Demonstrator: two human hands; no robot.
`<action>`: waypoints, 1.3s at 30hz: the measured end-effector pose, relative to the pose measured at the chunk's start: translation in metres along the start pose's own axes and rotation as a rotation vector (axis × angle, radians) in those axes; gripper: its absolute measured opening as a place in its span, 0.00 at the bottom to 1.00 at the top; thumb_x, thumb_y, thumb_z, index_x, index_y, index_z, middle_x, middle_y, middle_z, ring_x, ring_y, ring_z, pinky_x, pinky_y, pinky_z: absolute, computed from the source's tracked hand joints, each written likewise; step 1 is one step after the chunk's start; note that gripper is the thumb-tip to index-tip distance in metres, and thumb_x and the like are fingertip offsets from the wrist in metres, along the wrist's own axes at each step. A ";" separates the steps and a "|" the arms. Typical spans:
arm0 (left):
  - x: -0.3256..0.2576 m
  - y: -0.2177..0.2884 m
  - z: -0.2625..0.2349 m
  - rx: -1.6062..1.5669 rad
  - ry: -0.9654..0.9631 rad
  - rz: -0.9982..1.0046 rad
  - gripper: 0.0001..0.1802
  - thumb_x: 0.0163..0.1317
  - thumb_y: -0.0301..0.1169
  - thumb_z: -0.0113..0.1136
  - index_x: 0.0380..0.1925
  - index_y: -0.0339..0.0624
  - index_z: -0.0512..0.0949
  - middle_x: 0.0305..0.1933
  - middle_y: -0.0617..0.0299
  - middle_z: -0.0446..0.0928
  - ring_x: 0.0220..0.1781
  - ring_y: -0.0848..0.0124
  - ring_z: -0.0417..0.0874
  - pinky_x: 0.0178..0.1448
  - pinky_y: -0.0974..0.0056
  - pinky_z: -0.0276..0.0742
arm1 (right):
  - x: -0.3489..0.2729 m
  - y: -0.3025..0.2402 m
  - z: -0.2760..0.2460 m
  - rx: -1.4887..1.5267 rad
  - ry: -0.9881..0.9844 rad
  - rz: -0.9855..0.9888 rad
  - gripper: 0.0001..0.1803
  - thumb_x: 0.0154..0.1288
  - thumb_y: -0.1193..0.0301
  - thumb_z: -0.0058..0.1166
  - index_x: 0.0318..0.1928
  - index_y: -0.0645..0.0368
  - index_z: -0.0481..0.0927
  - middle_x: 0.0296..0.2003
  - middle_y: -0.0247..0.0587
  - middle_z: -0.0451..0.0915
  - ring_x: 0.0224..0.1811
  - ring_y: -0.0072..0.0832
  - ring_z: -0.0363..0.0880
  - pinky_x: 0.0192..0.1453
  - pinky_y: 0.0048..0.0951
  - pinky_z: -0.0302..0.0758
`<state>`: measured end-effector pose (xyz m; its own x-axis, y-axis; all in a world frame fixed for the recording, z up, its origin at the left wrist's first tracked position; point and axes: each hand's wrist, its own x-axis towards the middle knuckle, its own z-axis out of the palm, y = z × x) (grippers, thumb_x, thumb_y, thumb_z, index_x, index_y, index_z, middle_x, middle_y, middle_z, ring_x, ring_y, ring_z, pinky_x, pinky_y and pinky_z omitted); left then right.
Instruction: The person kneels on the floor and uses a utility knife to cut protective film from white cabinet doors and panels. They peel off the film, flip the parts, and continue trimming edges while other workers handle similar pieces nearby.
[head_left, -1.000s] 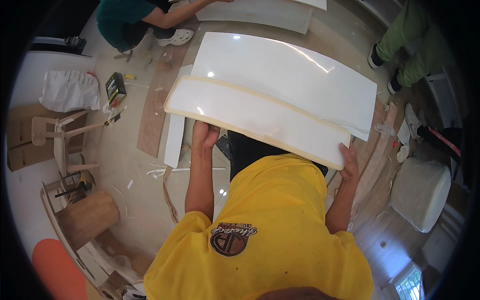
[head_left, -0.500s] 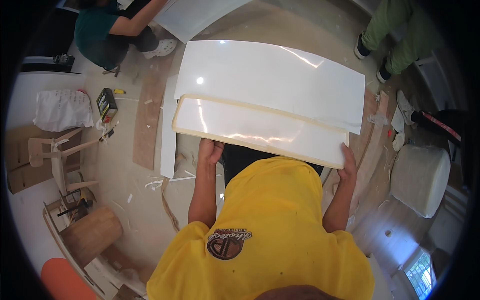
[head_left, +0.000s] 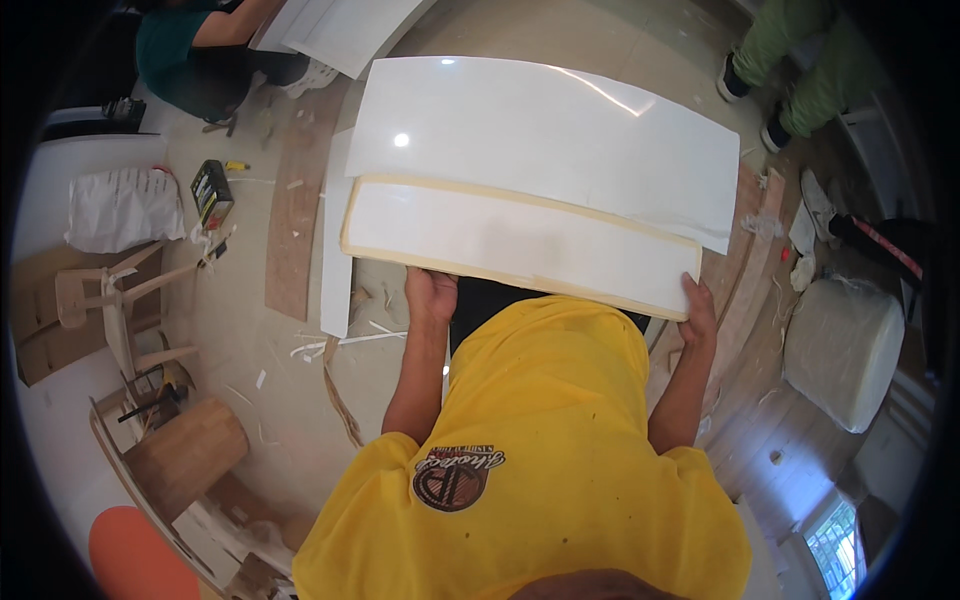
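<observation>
A long white panel [head_left: 520, 237] with rounded corners and a tan border lies across in front of me. My left hand [head_left: 431, 294] grips its near edge left of the middle, fingers hidden underneath. At its right end, my right hand [head_left: 698, 311] closes round the corner, the fingers resting along the short edge. Just beyond, a larger glossy white sheet [head_left: 560, 125] spreads out flat, partly covered by the far edge of the panel. To the left, a narrow white strip [head_left: 336, 290] sticks out from beneath them.
Wooden planks [head_left: 292, 220] lie left and right of the sheets. A wooden stool [head_left: 115, 295], a white bag [head_left: 125, 210] and a small box [head_left: 212, 195] are at left. At right sits a plastic-wrapped cushion [head_left: 842, 350]. Other people, one in green trousers [head_left: 805, 60], are at the far side.
The bright reflections on the bordered panel have faded, so its tilt seems to have altered slightly. Both hands keep their hold. The person at far left has shifted with white sheets.
</observation>
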<state>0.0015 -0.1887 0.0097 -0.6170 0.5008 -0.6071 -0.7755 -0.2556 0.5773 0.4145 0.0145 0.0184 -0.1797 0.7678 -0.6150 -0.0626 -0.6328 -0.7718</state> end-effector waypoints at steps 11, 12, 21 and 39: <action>-0.016 0.007 0.013 -0.036 0.015 0.043 0.22 0.80 0.48 0.46 0.59 0.43 0.73 0.55 0.61 0.80 0.53 0.67 0.85 0.52 0.60 0.87 | 0.004 0.009 -0.002 0.031 -0.065 -0.021 0.30 0.74 0.66 0.59 0.70 0.66 0.68 0.61 0.43 0.79 0.61 0.33 0.79 0.65 0.35 0.77; -0.013 0.009 0.013 0.002 0.017 0.068 0.21 0.80 0.46 0.47 0.59 0.42 0.72 0.55 0.60 0.80 0.52 0.67 0.85 0.52 0.60 0.87 | 0.003 0.009 -0.003 0.046 -0.068 -0.024 0.29 0.74 0.67 0.58 0.70 0.66 0.67 0.61 0.44 0.78 0.61 0.33 0.79 0.66 0.36 0.76; -0.004 0.030 0.027 0.092 -0.083 0.127 0.19 0.79 0.38 0.49 0.61 0.37 0.70 0.55 0.54 0.81 0.52 0.62 0.87 0.52 0.55 0.90 | 0.005 0.024 -0.027 0.281 -0.126 -0.009 0.28 0.77 0.62 0.53 0.70 0.63 0.67 0.64 0.44 0.75 0.65 0.35 0.75 0.69 0.40 0.74; 0.012 0.009 0.010 0.190 -0.197 -0.036 0.14 0.73 0.22 0.54 0.57 0.36 0.74 0.57 0.52 0.80 0.57 0.58 0.85 0.62 0.50 0.85 | -0.014 0.041 0.039 0.683 -0.313 0.001 0.30 0.77 0.64 0.52 0.73 0.60 0.62 0.69 0.51 0.70 0.71 0.47 0.70 0.72 0.59 0.71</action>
<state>-0.0112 -0.1762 0.0129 -0.5371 0.6628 -0.5217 -0.7458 -0.0843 0.6608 0.3764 -0.0264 0.0013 -0.4448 0.7672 -0.4621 -0.6393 -0.6333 -0.4361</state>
